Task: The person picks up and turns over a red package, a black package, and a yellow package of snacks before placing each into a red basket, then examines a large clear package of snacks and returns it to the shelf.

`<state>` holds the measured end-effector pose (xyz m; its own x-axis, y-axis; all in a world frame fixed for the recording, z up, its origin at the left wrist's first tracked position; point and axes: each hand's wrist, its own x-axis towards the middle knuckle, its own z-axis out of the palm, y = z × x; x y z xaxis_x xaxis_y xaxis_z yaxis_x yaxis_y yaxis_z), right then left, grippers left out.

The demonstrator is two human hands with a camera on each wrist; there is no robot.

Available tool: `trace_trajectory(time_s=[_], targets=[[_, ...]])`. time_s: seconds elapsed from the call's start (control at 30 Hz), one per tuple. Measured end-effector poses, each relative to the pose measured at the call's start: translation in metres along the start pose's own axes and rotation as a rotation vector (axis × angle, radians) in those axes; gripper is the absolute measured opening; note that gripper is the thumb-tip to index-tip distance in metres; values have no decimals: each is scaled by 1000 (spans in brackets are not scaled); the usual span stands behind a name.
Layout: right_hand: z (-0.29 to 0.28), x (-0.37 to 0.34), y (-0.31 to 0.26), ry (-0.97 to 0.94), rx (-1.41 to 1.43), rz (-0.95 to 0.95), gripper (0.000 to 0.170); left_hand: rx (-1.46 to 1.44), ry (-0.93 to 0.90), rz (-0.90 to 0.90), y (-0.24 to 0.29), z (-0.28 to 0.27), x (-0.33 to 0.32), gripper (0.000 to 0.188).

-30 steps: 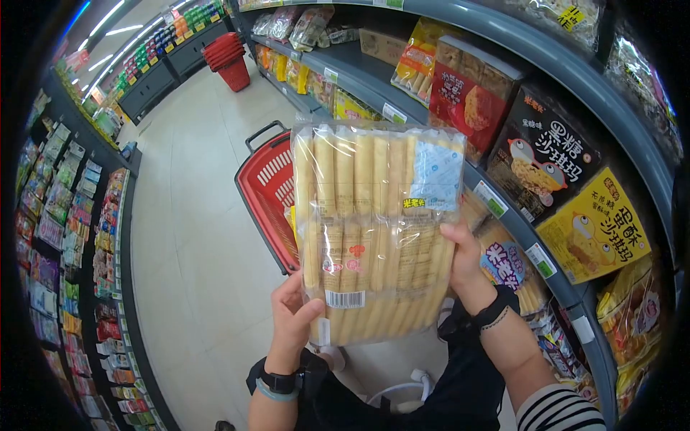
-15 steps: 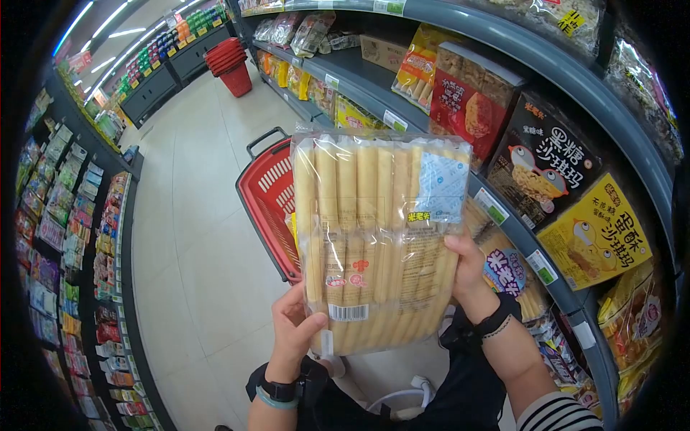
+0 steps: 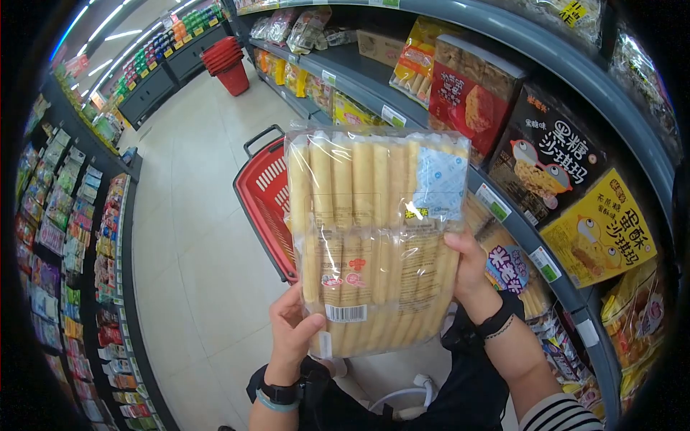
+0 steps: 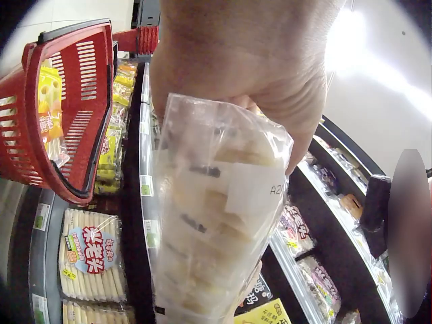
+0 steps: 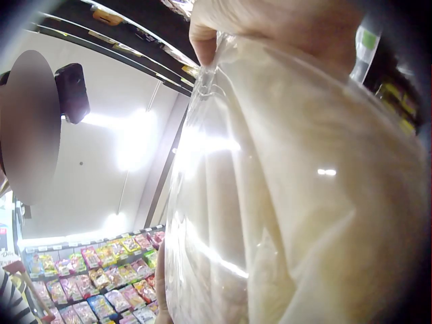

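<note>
A large clear bag of pale snack rolls (image 3: 363,266) is held up in front of the body, its barcode and printed text facing the head camera. My left hand (image 3: 293,327) grips its lower left edge, thumb on the front. At the right edge my right hand (image 3: 471,266) holds it, thumb on the front and the other fingers hidden behind. The left wrist view shows the bag's narrow sealed end (image 4: 216,202) below the hand. In the right wrist view the clear film bunches by the thumb of the right hand (image 5: 270,27).
Behind the bag stands a red shopping basket (image 3: 262,194) with a yellow packet (image 4: 50,111) inside. Shelves on the right hold a black box (image 3: 543,154), a yellow box (image 3: 600,230) and more bagged rolls (image 4: 91,253). Stacked red baskets (image 3: 226,65) stand farther down the aisle.
The bag has dropped slightly in the head view and tilts a little differently, both hands keeping their grip. The basket and shelves stay nearly as they were.
</note>
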<state>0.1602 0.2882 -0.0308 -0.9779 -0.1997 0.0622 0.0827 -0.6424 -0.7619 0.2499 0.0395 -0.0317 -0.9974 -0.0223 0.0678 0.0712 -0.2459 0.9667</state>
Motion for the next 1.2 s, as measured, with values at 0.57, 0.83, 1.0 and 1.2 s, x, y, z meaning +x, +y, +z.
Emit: trace_trajectory(time_s=[0.57,0.83,1.0,1.2], targets=[[11,6,-2,-24,0,40,53,-35,55,1,-6,-2,4,62],[15,6,-6,-50,4,32,51,-62,83,-62,-9,-2,6,64],[16,4,-9,-40,-12,12,52,-74,63,-57,-10,1,6,64],[16,4,-11,-45,-4,22,49,-9,55,-42,-9,2,6,51]])
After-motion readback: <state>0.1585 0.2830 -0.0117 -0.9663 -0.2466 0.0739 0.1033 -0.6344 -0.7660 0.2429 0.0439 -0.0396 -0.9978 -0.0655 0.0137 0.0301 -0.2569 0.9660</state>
